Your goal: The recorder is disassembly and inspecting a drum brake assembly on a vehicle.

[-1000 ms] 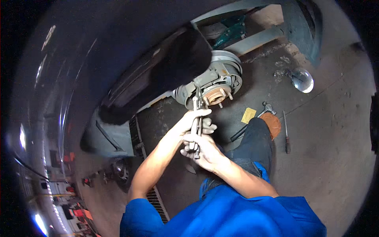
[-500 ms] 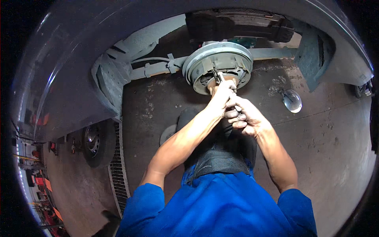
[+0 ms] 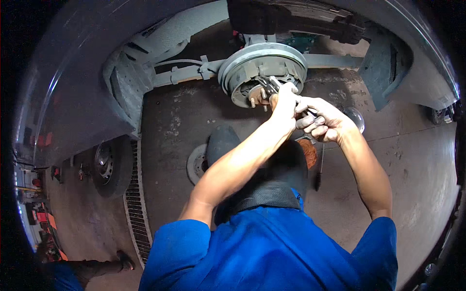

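My left hand (image 3: pixel 285 104) is closed around a pair of pliers (image 3: pixel 273 86), whose dark metal jaws reach into the opened drum brake assembly (image 3: pixel 264 64). The jaws' tips are too small to make out against the brake parts. Close beside it, my right hand (image 3: pixel 323 121) has its fingers curled in at the tool's rear end, where a dark bit of handle shows between them. Just left of my left hand, the rusty wheel hub (image 3: pixel 258 95) sticks out with several studs. My fingers hide part of the hub and most of the pliers.
The car's dark fender (image 3: pixel 68 97) arches overhead. A grey disc-shaped part (image 3: pixel 196 164) lies by my knee. Right of my legs are an orange object (image 3: pixel 308 151) and a thin rod (image 3: pixel 321 167). A wheel (image 3: pixel 112 167) stands left, near a floor grate (image 3: pixel 137 203). Another person's leg (image 3: pixel 99 269) shows lower left.
Both hands have shifted right and slightly up, still together at the pliers. More hub studs show now. The orange object, the rod and the other person's leg have come into view.
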Demonstrator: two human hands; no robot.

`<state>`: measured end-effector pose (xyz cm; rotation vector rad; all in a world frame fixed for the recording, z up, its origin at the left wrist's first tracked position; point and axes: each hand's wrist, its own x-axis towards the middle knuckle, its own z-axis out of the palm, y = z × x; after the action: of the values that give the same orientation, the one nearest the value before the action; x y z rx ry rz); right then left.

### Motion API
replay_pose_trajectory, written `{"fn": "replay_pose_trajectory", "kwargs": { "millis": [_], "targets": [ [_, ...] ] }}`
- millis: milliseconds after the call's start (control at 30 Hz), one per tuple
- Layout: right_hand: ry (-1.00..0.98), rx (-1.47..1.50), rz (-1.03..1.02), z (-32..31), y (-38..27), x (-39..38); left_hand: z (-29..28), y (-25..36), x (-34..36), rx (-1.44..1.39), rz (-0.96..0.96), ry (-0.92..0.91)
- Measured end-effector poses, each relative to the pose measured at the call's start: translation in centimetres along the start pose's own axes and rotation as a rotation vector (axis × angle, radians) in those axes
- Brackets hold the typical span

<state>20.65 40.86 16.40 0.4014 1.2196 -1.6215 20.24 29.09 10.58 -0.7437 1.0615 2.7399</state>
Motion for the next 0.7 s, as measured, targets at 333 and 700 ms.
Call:
{"fn": "replay_pose_trajectory", "kwargs": {
  "millis": [333,700],
  "targets": [
    [-0.296,-0.097,0.111,-1.1,-0.8,0.4,-0.6,-0.6,0.4,0.024,0.013,0.027],
    [0.632,-0.965,-0.931,2.3,5.9,-0.8,-3.3,-0.3,-0.3,0.001,-0.157,0.002]
  ]
}}
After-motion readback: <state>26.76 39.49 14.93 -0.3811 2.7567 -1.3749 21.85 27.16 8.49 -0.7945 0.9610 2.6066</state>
